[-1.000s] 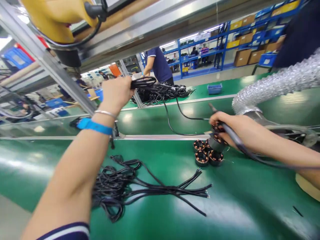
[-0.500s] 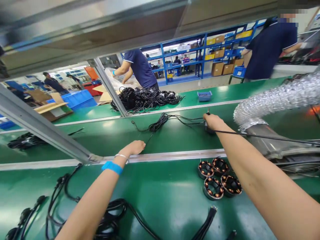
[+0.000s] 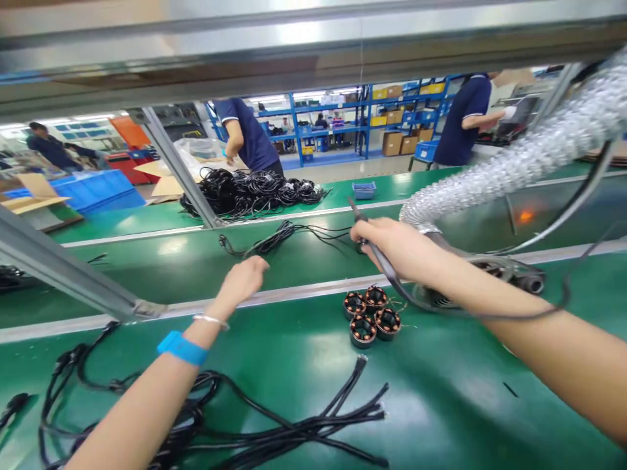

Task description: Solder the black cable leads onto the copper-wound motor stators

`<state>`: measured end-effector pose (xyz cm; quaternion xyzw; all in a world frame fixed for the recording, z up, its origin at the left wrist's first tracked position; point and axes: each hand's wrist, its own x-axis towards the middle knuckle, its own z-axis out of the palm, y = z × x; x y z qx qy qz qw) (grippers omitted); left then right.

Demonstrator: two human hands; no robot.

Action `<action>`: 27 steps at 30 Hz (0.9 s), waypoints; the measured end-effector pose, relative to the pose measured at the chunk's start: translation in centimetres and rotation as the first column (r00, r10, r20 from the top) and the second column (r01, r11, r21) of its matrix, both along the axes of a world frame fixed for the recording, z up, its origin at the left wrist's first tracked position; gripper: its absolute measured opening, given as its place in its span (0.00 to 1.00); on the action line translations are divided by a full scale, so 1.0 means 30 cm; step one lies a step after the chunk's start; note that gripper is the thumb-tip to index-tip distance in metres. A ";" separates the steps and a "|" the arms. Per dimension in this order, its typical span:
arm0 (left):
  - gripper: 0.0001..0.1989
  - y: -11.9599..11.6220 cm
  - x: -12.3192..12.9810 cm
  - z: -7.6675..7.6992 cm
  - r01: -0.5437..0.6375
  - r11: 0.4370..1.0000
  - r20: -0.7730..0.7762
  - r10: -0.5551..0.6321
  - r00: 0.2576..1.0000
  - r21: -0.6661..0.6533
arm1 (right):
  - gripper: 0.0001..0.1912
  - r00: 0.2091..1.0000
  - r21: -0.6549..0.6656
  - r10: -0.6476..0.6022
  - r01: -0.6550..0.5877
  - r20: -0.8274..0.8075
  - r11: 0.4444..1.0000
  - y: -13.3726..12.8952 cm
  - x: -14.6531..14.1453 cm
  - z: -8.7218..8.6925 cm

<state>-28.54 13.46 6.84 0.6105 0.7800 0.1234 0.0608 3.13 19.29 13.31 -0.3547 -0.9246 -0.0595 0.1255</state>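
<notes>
My right hand (image 3: 386,241) is wrapped round a soldering iron (image 3: 386,266), its dark tip pointing up and away. The iron's cord trails back under my wrist and along the forearm. My left hand (image 3: 243,281) is closed, fingertips pinched at the near side of a bundled black cable (image 3: 274,238), apparently on a strand of it; the exact grip is hidden. That bundle lies on the green middle strip, and its thin leads run right to beneath my right hand. Several copper-wound stator rings (image 3: 362,331) stand on the near bench below my right hand.
Thick black cords (image 3: 289,431) lie across the near bench. A silver flexible duct (image 3: 490,183) comes down at right. A metal post (image 3: 181,170) rises at left. Beyond stand a heap of black cables (image 3: 245,192), a small blue bin (image 3: 364,190) and two people in dark shirts.
The view has shifted right, so things appear farther left. My right hand has turned, with the soldering iron now showing plainly. My left hand stays closed near the cable bundle.
</notes>
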 end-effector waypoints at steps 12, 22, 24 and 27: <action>0.27 -0.151 0.720 -0.094 0.136 0.986 -0.166 -0.151 0.975 -0.096 | 0.13 0.810 0.226 0.412 -0.347 -0.416 0.910 -0.421 0.564 -0.419; 0.18 -0.164 0.803 -0.079 0.034 0.980 -0.237 -0.081 0.968 -0.194 | 0.14 0.684 0.288 0.477 -0.381 -0.551 0.879 -0.401 0.649 -0.447; 0.15 -0.191 0.812 -0.075 0.097 0.970 -0.213 -0.145 0.966 -0.221 | 0.14 0.669 0.281 0.472 -0.381 -0.574 0.881 -0.395 0.652 -0.448; 0.19 -0.240 0.828 -0.079 0.150 0.959 -0.175 -0.195 0.965 -0.242 | 0.14 0.654 0.282 0.447 -0.348 -0.611 0.894 -0.385 0.675 -0.443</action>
